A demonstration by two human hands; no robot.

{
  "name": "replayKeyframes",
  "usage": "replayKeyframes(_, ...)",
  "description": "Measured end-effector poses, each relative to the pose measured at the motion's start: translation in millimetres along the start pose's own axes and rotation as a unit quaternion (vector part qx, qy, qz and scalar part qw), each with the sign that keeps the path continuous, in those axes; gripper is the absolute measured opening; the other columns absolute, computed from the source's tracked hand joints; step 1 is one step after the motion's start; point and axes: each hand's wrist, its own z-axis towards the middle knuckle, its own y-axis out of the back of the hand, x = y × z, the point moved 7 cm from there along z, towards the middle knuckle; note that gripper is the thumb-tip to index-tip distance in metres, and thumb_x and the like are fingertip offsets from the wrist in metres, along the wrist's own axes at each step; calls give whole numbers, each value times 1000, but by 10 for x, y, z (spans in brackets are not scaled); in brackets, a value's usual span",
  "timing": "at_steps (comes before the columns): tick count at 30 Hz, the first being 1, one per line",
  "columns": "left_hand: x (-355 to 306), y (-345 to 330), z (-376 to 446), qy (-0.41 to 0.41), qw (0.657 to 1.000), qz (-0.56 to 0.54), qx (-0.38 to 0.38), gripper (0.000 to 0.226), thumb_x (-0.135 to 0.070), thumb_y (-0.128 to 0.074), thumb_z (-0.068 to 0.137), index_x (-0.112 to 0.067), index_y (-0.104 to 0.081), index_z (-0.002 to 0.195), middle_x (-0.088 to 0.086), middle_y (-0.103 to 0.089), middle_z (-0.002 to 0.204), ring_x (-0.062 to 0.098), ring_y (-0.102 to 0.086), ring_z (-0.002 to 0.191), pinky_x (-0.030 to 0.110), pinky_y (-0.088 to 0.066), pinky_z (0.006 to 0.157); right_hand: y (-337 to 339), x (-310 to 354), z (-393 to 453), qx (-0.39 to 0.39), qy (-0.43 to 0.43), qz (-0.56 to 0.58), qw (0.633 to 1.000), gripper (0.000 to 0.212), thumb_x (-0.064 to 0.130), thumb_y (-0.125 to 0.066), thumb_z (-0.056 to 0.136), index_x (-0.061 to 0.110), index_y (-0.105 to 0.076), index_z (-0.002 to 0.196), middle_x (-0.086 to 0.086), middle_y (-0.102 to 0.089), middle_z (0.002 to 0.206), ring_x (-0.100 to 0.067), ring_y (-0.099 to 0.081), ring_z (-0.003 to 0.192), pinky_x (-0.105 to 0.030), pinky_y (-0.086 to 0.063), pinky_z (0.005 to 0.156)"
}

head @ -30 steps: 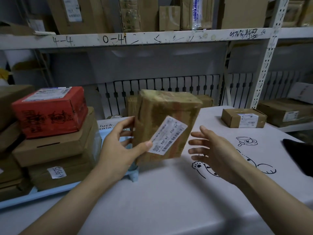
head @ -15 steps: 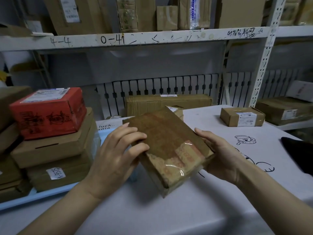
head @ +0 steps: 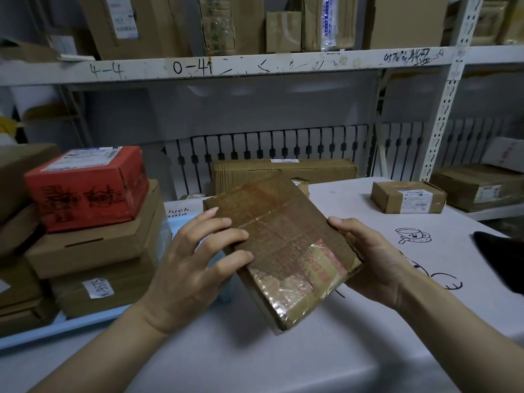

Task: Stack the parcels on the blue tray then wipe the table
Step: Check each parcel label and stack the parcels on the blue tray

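I hold a flat brown taped parcel [head: 286,245] tilted above the white table [head: 283,358]. My left hand [head: 195,268] grips its left edge, fingers spread on top. My right hand [head: 371,259] cups its right edge from below. To the left, the blue tray [head: 65,327] shows as a pale blue rim under a stack of cardboard parcels [head: 93,256] topped by a red box [head: 88,185]. A small brown parcel [head: 408,197] with a white label sits at the table's far right. A long brown parcel [head: 283,173] lies at the back behind the held one.
A dark cloth [head: 502,259] lies at the right edge of the table. A metal shelf rack [head: 255,66] full of boxes stands behind, with an upright post [head: 445,109] at the right. More boxes [head: 476,188] rest on a lower shelf far right.
The parcel was upright in my left hand with its label facing me. It has been turned flat, label out of sight, and my right hand has taken hold of its right edge.
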Motion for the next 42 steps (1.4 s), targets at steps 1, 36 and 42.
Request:
replayKeyframes(1,6,7,9,8,1000,-4,0,36,-8,-71,85,-16,-51,114,7,-51,123,30,-50,116,51,-40,109,4,10,-4,-2,5,2,1000,32,35,-62,81,15,-78,100,-8,-73,98,-21,-70,82,-35,-50,80)
replayKeyframes(36,1027,809,134,649,643,-407,13,37,-45,-56,95,-18,-69,117,-1,-77,107,15,-70,106,39,-45,106,-1286,516,355,26,105,-73,991,40,38,-66,87,9,-73,112,-25,-63,113,-32,-46,99,-47,-43,98)
replayKeyframes(42,1473,1331,-1,639,692,-335,6,51,-64,-53,87,-28,-67,119,-8,-74,112,10,-67,110,38,-44,106,-2037,588,728,72,65,-55,994,33,42,-65,87,13,-80,82,-9,-34,86,-26,-27,77,-38,-39,82)
